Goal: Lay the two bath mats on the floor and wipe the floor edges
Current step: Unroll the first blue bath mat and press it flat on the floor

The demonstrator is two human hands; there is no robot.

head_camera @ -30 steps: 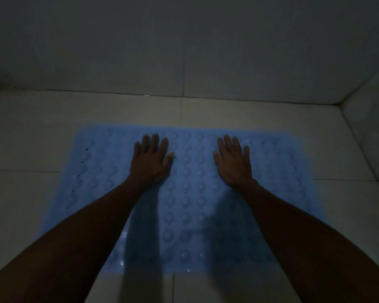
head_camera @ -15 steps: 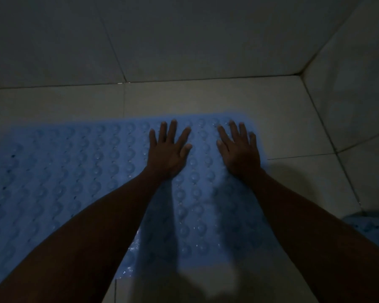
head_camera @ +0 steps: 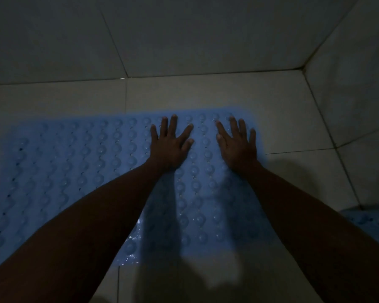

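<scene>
palms flat on bumpy blue rubber bath mat (head_camera: pixel 79 167)

The scene is dim and bluish-grey, with fine noise all over. Light comes from behind and above the person, at about 6 o'clock, throwing long arm shadows across the mat (head_camera: pixel 92 162) and a broad dark shadow over the floor (head_camera: pixel 206 92) at 6 o'clock. Small wet glints speckle the mat near centre. Both hands, the left hand (head_camera: pixel 170 147) and right hand (head_camera: pixel 237 145), read as dark silhouettes. Tile lines bow toward the corners; the walls at 12 o'clock fall darkest. Edges look soft.
</scene>
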